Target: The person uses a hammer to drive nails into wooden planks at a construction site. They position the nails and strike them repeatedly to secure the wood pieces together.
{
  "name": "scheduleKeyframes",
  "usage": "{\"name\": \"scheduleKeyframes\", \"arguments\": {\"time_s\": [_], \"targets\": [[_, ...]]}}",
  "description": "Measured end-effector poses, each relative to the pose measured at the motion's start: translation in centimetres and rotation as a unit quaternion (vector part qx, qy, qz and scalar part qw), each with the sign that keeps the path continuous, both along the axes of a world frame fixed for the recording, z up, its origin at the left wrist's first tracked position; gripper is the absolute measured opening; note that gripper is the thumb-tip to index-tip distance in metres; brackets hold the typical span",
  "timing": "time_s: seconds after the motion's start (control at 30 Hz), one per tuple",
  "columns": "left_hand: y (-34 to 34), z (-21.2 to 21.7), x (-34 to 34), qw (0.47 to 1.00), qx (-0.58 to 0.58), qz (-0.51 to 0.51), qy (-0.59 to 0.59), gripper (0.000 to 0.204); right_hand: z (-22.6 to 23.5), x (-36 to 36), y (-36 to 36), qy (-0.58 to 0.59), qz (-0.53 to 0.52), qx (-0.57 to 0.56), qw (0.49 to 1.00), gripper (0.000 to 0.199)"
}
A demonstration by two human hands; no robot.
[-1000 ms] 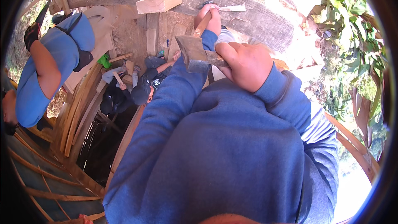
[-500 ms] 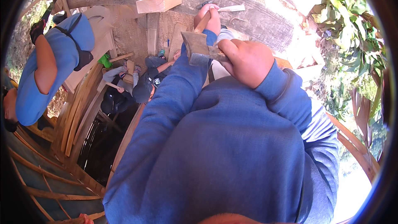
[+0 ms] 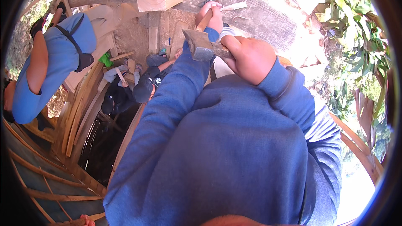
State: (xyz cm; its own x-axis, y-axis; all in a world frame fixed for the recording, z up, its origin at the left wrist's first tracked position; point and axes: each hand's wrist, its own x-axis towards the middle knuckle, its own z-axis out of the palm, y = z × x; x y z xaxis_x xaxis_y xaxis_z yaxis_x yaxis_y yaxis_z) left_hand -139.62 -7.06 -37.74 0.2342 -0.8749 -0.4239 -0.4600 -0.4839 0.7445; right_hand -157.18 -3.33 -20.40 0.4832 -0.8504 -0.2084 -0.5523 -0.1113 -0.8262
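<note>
My right hand [image 3: 253, 58] is closed round the short handle of a hatchet [image 3: 202, 46]. Its dark head has a blunt square back and points left, over my left forearm. Farther off, my left hand [image 3: 209, 14] rests at a long weathered beam [image 3: 264, 16], its fingers closed round a wooden handle [image 3: 204, 21]. The hatchet head covers the near end of that handle; its kind cannot be made out. A pale pointed sliver of wood [image 3: 234, 6] lies on the beam just right of my left fingers.
A sawn wood block [image 3: 160, 1] sits on the beam, left of my left hand. A person in blue [image 3: 54, 67] bends at the left; others in dark caps [image 3: 142, 90] work below, beside a dark opening [image 3: 109, 142]. Curved planks [image 3: 75, 117] and leafy plants [image 3: 356, 25] flank me.
The hatchet head has shifted very slightly up and right with my right hand. My left hand keeps its place. The person in blue has moved an arm and leaned farther left.
</note>
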Motion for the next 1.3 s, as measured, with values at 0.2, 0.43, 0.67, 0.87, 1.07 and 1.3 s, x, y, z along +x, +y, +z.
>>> {"name": "scheduleKeyframes", "arguments": {"time_s": [0.2, 0.43, 0.67, 0.87, 1.07, 1.3], "targets": [[0.2, 0.1, 0.0, 0.999, -0.029, -0.008, -0.021, 0.027, -0.3, 0.0, -0.7, -0.009, -0.006, 0.014, 1.0, 0.031], [0.0, -0.1, 0.1, 1.0, -0.02, -0.014, -0.019, 0.027, 0.5, -0.1, -0.6, 0.012, 0.006, 0.007, 1.0, 0.03], [0.8, -0.1, 0.1, 0.999, -0.031, -0.016, -0.028, 0.027, 1.8, -0.1, -0.4, 0.021, 0.002, -0.004, 1.0, 0.029], [0.8, 0.1, -0.3, 0.999, -0.023, -0.013, -0.041, 0.028, 2.4, -0.4, -0.4, 0.052, 0.015, 0.016, 0.998, 0.027], [1.0, 0.2, -0.7, 0.997, -0.022, -0.009, -0.076, 0.028, 3.0, -0.5, -0.3, 0.057, 0.027, 0.018, 0.998, 0.022], [1.1, 0.6, -0.4, 0.998, -0.019, -0.018, -0.053, 0.027, 2.8, -1.0, -0.4, 0.117, 0.022, 0.051, 0.992, 0.024]]}}
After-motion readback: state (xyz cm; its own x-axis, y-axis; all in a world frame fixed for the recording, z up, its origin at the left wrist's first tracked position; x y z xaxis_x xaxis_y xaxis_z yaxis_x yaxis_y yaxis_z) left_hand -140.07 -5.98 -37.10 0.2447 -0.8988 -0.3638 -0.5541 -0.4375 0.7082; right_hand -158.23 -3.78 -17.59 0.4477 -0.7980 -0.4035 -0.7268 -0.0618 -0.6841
